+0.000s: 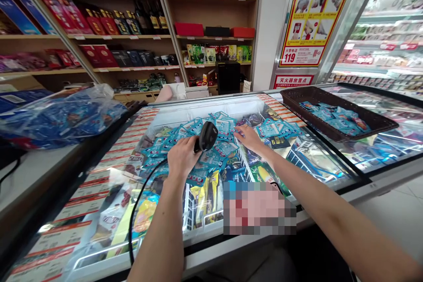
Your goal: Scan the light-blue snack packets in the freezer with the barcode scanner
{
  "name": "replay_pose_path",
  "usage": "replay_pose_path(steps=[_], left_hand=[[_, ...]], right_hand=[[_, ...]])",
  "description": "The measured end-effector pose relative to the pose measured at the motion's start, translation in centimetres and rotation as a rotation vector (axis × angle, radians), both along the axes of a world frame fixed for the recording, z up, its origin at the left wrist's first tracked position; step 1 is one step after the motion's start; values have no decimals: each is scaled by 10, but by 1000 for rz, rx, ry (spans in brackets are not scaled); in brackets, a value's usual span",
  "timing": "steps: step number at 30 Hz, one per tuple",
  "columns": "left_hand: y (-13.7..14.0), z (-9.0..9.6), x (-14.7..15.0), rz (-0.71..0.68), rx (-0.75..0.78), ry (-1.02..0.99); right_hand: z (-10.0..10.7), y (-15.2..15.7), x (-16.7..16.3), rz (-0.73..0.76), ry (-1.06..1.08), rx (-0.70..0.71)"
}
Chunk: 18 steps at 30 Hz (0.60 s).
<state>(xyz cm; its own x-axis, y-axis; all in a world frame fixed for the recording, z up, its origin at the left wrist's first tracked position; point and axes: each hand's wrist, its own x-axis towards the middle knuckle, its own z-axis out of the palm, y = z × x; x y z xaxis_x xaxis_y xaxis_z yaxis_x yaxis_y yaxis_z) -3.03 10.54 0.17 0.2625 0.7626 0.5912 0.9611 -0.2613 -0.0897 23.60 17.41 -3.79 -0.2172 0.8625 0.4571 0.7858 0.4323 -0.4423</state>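
Note:
My left hand (182, 155) is closed round the handle of a black barcode scanner (209, 135), whose head points over the packets; a black cable runs from it toward the front edge. Many small blue snack packets (178, 137) lie loosely spread on the freezer's glass top (114, 158). My right hand (249, 137) is stretched to the right of the scanner, its fingertips closed at the edge of a blue packet (225, 128). A smaller group of the same packets (274, 128) lies just to the right of that hand.
At the right, a brown basket (380, 125) holds more blue packets. A clear plastic bag of blue packets (62, 112) sits at the left. Frozen goods show under the glass. A blurred patch (259, 209) covers something at the front edge. Stocked shelves (125, 37) stand behind.

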Motion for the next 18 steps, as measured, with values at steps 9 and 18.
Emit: replay_pose_path(steps=[9, 18], left_hand=[[-3, 4, 3, -3, -31, -33], [-3, 3, 5, -11, -15, -1]], right_hand=[[-4, 27, -26, -46, -51, -145], [-4, 33, -31, -155, 80, -144]])
